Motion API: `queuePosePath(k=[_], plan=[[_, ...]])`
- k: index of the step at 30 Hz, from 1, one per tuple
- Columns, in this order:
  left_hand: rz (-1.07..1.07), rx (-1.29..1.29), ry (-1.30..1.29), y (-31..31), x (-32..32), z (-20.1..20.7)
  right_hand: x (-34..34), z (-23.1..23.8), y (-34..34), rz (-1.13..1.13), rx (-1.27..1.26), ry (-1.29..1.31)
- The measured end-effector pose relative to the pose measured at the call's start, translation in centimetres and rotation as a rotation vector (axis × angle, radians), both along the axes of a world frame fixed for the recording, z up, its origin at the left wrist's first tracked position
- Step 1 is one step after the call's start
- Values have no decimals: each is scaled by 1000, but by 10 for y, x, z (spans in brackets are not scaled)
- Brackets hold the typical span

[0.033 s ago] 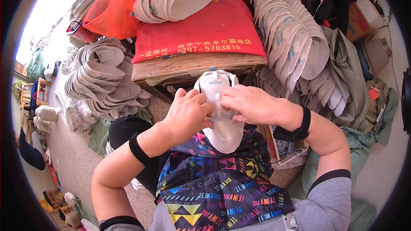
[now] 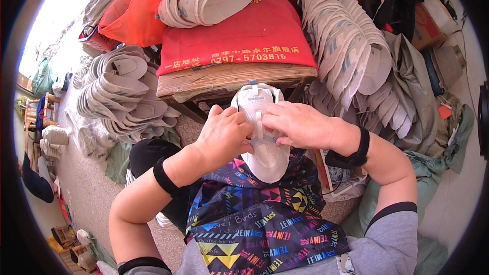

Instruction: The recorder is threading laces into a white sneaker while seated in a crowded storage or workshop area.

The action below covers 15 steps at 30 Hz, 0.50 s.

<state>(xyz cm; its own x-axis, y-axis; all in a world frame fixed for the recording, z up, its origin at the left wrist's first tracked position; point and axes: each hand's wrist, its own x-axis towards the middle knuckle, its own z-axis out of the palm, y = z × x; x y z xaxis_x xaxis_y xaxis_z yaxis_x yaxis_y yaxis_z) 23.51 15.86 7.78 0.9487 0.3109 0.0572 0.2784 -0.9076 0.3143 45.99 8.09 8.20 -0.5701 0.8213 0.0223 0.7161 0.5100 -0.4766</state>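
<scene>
Shoe (image 2: 262, 142) sits between the two hands just in front of the counter (image 2: 204, 85), toe toward the person and above the patterned apron (image 2: 265, 224); whether it rests on the lap cannot be told. Left hand (image 2: 224, 131) grasps its left edge with fingers curled in, the thumb low near the toe end. Right hand (image 2: 300, 125) grasps the opposite edge, fingertips bunched beside the pale strap (image 2: 259, 123) down the tongue; whether they pinch a lace or thread is too small to tell. The step in hand looks like two-handed fingertip work along the front opening. The next move seems to call for keeping both edges level and the tongue centred, with a light pinch, since the soft upper could twist. Beyond, a stack of uppers (image 2: 204, 1) lies on red cloth (image 2: 229, 38) over the counter, with more uppers piled left (image 2: 114, 94) and right (image 2: 344, 40).
</scene>
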Motion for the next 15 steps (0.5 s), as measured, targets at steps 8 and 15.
queuePosePath(k=[8,15], plan=[[-48,-46,71,6,4,-2,1,-1,-1,-10,-33,54],[5,-216,23,11,2,-7,3,-5,1,8,-34,68]])
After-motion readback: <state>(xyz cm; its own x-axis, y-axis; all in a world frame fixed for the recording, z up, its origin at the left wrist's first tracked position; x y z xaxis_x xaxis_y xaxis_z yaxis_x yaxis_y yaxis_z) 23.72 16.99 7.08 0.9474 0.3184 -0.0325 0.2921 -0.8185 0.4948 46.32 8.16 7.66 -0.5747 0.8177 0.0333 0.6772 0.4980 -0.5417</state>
